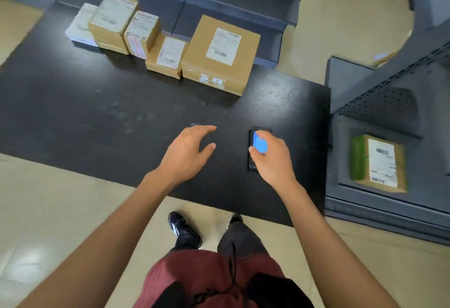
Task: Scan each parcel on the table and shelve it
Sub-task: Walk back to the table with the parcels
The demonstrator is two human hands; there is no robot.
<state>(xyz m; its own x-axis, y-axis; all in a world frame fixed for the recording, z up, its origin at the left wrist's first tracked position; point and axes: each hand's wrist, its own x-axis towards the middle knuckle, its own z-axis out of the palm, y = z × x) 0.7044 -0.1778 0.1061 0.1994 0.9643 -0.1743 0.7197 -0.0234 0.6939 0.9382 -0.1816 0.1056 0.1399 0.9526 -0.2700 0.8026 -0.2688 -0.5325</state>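
The person wears a dark red top (214, 273) with a black part at its lower front and a thin black cord (232, 266) hanging down over it. Both arms are bare from above the elbow down to the left hand (187, 151) and the right hand (272, 159); no sleeves, watch or rings show. The trousers (241, 237) are dark grey. The shoes (183, 229) are black, and the left one has white marks on top.

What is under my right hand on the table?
A dark handheld scanner with a lit blue screen lies on the black table. The right hand grips it, hiding part of the screen and its right edge.
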